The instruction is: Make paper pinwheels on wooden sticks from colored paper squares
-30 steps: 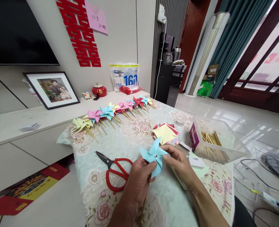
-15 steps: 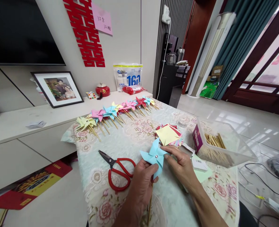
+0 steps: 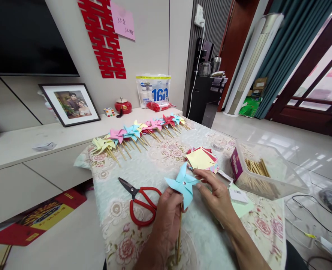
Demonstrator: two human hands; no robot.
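Observation:
A light-blue paper pinwheel (image 3: 184, 183) on a thin wooden stick (image 3: 179, 240) is in my left hand (image 3: 168, 210), whose fingers close round the stick just behind the paper blades. A small shiny pin head marks its centre. My right hand (image 3: 215, 189) is at the pinwheel's right blade, fingers apart, a fingertip touching or very near the blade's tip. Left of my left hand lie red-handled scissors (image 3: 144, 202), their dark blades pointing away to the left. Beyond my right hand is a stack of cut paper squares (image 3: 201, 158), yellow on top.
Finished pinwheels (image 3: 132, 132) in several colours line the table's far edge. At right stands a clear plastic box (image 3: 284, 183) of wooden sticks (image 3: 257, 168). A small white box (image 3: 238, 196) rests on green paper (image 3: 246, 208). A round clear container (image 3: 219, 144) sits behind the squares.
The pinwheel has turned slightly and shifted a little up and left in my left hand. My right fingers have spread a bit apart at the blade's tip.

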